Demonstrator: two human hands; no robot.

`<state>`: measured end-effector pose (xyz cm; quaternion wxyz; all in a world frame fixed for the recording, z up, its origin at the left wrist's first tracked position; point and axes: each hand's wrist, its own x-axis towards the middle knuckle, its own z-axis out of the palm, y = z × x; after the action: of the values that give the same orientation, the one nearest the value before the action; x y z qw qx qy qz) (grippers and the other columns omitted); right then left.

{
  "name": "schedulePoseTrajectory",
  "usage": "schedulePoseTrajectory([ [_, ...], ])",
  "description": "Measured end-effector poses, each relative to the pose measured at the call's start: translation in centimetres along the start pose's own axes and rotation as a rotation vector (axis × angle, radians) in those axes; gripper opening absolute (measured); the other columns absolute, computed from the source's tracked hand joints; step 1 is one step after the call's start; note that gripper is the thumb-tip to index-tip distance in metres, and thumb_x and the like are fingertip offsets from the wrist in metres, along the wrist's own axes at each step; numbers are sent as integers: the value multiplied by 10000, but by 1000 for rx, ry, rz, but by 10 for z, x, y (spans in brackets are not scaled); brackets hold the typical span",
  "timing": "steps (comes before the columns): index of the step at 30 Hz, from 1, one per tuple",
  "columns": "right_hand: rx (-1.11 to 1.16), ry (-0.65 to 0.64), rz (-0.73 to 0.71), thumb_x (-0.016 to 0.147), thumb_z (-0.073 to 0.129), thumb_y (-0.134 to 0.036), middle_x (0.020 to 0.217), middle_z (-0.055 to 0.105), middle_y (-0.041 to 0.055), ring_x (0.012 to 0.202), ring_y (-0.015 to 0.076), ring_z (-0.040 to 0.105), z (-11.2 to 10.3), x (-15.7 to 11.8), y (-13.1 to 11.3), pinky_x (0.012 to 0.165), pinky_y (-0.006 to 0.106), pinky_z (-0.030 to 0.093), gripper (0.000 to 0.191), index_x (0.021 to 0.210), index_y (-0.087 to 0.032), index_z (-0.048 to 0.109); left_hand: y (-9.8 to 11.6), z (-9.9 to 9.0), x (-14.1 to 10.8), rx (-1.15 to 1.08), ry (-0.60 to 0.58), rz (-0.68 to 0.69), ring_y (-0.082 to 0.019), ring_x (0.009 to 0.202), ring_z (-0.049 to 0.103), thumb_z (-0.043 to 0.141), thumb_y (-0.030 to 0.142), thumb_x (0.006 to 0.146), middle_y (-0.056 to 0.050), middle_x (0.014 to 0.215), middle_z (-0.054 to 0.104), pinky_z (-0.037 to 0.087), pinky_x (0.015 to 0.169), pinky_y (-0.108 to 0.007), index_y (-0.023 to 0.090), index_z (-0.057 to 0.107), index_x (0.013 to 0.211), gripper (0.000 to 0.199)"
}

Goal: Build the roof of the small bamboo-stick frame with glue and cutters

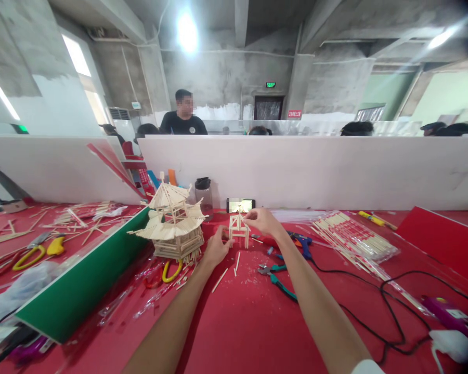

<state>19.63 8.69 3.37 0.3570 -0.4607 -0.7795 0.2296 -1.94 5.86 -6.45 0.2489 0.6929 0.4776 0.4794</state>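
In front of me stands a small frame of wooden sticks (pixel 239 240), upright on the red table, with a peaked top. My left hand (pixel 217 248) is curled at its left side, thumb and fingers closed on a leg. Fingertips of my right hand (pixel 263 220) are pinched together at the upper right of the frame; what lies between them is too small to make out. Loose stick pieces (pixel 219 280) lie just before the frame. A larger stick-built pavilion (pixel 175 221) with tiered roofs stands left of my left hand. Behind the frame leans a phone (pixel 248 204).
Green-handled pliers (pixel 283 285) and a blue glue gun (pixel 304 244) with a black cord lie right. Beyond are bundled sticks (pixel 354 236). Yellow-handled scissors (pixel 172 270) and a green board (pixel 89 275) are left. A bottle (pixel 203 197) stands by a white partition (pixel 315 171).
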Motion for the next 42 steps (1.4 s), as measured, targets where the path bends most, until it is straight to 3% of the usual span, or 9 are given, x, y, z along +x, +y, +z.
schedulePoseTrajectory([
  [32,26,3,4,804,683,-347,789,747,51,736,183,685,1,2,7,664,251,487,180,827,-174,728,-3,1,1,-6,-13,12,-176,747,685,670,212,803,-6,815,709,506,705,-274,219,546,1075,299],
  [38,-5,61,15,814,637,-294,823,747,45,767,179,676,-24,-3,15,723,265,486,141,841,-178,712,-1,0,0,10,33,16,-178,766,683,665,205,799,-14,835,703,503,746,-286,219,542,1085,312],
  [42,-50,-55,116,807,623,-264,805,734,45,730,166,651,-49,-14,34,671,242,466,159,889,-162,712,-2,-2,1,14,44,6,-173,751,680,663,216,801,-2,815,693,499,746,-281,217,530,1074,303],
])
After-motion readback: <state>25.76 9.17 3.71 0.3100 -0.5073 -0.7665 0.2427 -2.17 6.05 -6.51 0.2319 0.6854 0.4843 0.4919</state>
